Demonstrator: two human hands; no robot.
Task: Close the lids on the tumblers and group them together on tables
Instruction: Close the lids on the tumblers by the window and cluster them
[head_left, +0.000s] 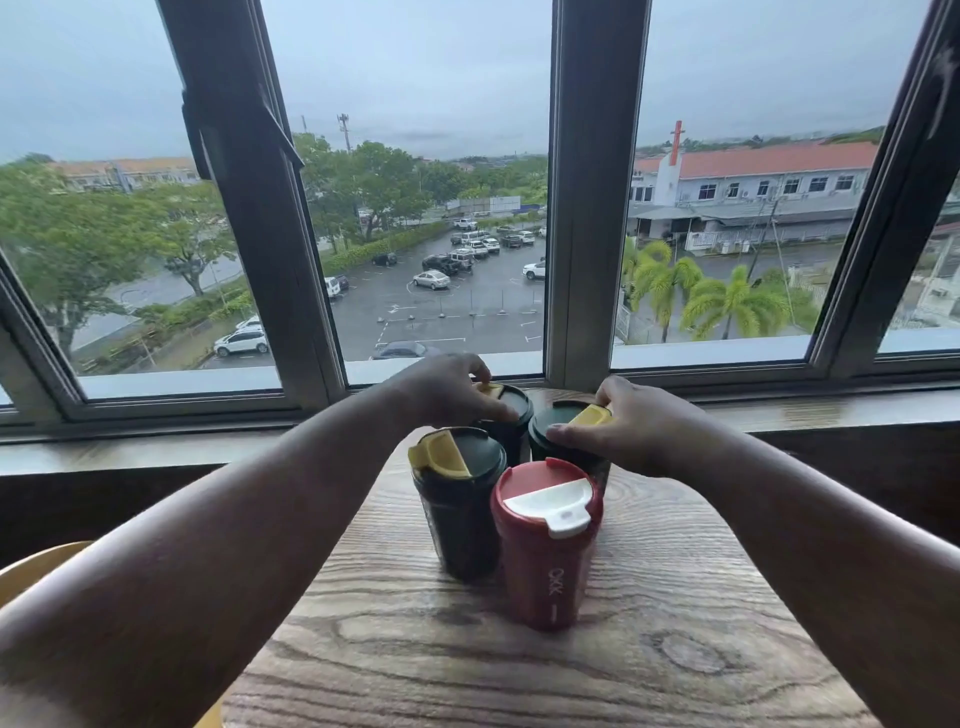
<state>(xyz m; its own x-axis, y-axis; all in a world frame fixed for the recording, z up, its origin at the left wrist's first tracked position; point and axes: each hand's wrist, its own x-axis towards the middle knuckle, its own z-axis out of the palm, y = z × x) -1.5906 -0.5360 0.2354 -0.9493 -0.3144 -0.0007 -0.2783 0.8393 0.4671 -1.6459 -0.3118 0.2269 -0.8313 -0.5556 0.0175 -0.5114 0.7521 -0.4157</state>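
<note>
Several tumblers stand tightly grouped on a wooden table (649, 623). Nearest me is a red tumbler (548, 571) with a white flip lid. To its left stands a dark green tumbler (460, 514) with a yellow flip cap. Behind them are two more dark tumblers with yellow caps. My left hand (441, 387) grips the lid of the back left tumbler (511, 410) from above, thumb and fingers curled round its rim. My right hand (628, 423) grips the lid of the back right tumbler (561, 421), fingers over its yellow cap.
The table's far end meets a wooden window ledge (831, 410) under a row of dark-framed windows. A yellow chair back (36, 569) shows at the lower left. Bare tabletop lies in front of and to the right of the tumblers.
</note>
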